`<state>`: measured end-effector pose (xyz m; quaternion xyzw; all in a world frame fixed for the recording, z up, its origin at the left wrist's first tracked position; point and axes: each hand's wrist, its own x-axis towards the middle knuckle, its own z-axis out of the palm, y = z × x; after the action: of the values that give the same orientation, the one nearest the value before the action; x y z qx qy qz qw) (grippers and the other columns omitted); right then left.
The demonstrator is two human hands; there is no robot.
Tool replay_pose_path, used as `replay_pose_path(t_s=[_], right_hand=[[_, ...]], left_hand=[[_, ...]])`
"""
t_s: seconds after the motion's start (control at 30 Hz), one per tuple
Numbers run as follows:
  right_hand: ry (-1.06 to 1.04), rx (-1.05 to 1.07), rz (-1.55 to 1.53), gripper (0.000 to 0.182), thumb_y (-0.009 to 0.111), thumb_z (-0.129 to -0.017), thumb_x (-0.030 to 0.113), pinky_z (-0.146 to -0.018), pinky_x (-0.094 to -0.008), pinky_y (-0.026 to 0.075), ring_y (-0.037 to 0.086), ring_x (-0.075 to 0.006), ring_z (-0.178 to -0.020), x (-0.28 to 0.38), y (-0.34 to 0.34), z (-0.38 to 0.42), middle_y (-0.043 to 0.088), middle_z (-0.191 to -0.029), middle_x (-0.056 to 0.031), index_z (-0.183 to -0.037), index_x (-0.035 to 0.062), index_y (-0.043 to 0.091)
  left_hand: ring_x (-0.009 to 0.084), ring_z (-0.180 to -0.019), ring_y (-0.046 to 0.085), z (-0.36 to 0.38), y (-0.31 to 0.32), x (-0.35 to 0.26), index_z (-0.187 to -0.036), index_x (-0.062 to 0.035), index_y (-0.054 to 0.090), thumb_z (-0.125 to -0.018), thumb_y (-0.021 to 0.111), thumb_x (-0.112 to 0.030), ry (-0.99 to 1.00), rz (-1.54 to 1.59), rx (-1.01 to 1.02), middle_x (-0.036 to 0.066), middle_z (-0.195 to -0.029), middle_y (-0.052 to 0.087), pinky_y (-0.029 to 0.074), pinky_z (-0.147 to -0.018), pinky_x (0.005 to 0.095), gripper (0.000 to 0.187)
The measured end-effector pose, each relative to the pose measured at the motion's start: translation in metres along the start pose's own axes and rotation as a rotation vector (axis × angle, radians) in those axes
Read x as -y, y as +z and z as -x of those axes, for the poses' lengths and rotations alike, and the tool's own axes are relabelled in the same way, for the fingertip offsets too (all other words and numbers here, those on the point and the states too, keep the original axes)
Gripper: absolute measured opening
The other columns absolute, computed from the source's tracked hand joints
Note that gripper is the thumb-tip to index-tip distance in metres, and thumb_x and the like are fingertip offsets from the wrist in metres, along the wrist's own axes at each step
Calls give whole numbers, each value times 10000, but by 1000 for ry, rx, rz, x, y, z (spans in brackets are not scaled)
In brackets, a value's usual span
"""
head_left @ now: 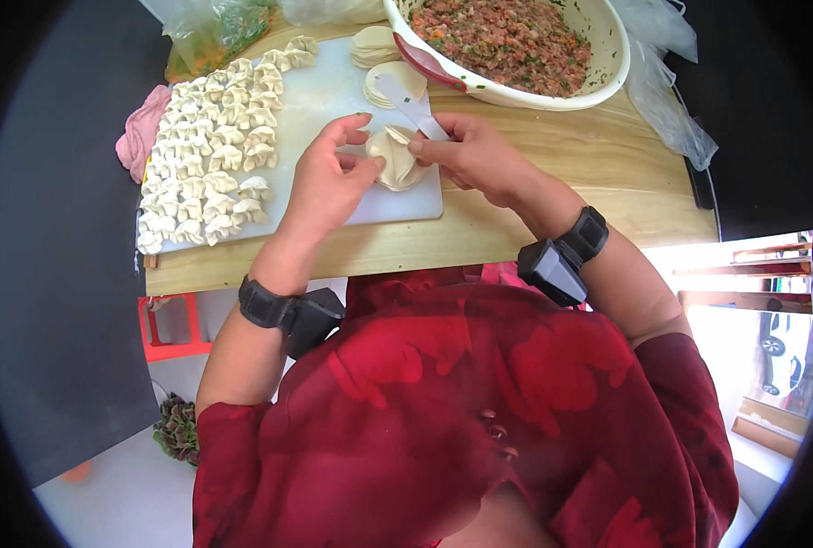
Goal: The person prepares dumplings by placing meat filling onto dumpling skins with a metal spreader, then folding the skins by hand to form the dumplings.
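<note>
A stack of round dumpling wrappers (pixel 395 173) lies near the front right corner of the white cutting board (pixel 320 100), the top one lifted and folded along its edge. My left hand (pixel 333 173) curves round the stack's left side, fingers apart, the thumb tip at its edge. In my right hand (pixel 475 155) is a flat white spatula (pixel 406 102) pointing up and left, bits of green on its blade. That hand's thumb and index finger are at the raised wrapper edge. Two more wrapper stacks, one (pixel 393 84) nearer and one (pixel 374 46) behind, sit at the board's far edge.
Rows of folded dumplings (pixel 215 137) cover the board's left side. A white basin (pixel 615 64) of minced filling stands at the back right, with plastic bags (pixel 667 100) beside it. A pink cloth (pixel 142 132) lies left of the board; a bag of greens (pixel 224 36) is behind.
</note>
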<state>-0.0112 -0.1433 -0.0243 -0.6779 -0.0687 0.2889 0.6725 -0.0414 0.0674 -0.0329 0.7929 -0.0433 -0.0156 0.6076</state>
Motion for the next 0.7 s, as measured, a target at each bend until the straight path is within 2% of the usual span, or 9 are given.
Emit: replay_pose_path(t_s=[0.1,0.2,0.27,0.37,0.43,0.5,0.57,0.7], right_hand=[[-41,-50,-46,340,685,-861,220,-509,-221,375,506,-62,-626,0,1,7,640,-871,-36,-1120,11,616],[-58,-62,-93,373,696,-851,228,-554,-222,421,548,-74,-679,2,4,12,647,-889,-44,-1139,5,614],[-80,-98,-82,310,714,-857,245,-423,-202,273,391,-29,-492,3,9,10,613,-774,-5,-1060,30,621],[-181,-131,54,328,724,-855,255,-413,-199,271,392,-27,-478,-1,12,4,607,-755,-7,-1065,25,621],[-156,-127,20,319,724,-857,255,-406,-200,266,390,-27,-473,-2,14,3,602,-744,-4,-1055,26,623],[-131,-115,-11,311,723,-858,254,-400,-200,261,389,-27,-468,-1,14,3,597,-733,-1,-1046,27,624],[-66,-6,-156,288,721,-861,246,-387,-202,249,386,-24,-464,0,12,3,595,-735,3,-1027,31,625],[-35,-14,-139,266,715,-864,252,-380,-200,237,382,-24,-457,-1,13,3,599,-758,-1,-996,39,626]], left_hand=[[102,-803,606,-2,3,-8,-1346,-21,470,-843,682,-58,-23,-59,43,95,-1104,598,515,-708,234,548],[89,-786,600,-8,8,-10,-1326,-11,490,-843,686,-65,-57,-96,41,89,-1087,600,508,-671,230,524],[75,-774,590,-8,11,-11,-1321,-15,499,-839,687,-63,-21,-114,45,84,-1084,600,498,-655,222,519],[50,-750,568,-4,13,-17,-1306,-27,522,-832,685,-51,67,-137,22,66,-1067,606,478,-632,206,501],[38,-739,556,1,13,-22,-1295,-34,537,-828,681,-42,115,-142,-7,55,-1052,611,467,-625,198,488],[47,-630,496,5,9,-26,-1213,-66,606,-797,676,-28,187,-119,-93,55,-1002,625,457,-597,211,424],[49,-641,504,6,1,-22,-1189,-70,622,-802,669,-27,176,-114,-88,51,-1014,620,462,-604,214,392],[76,-688,547,8,-14,-8,-1114,-82,664,-816,651,-36,92,-166,-99,41,-1048,609,483,-641,226,302]])
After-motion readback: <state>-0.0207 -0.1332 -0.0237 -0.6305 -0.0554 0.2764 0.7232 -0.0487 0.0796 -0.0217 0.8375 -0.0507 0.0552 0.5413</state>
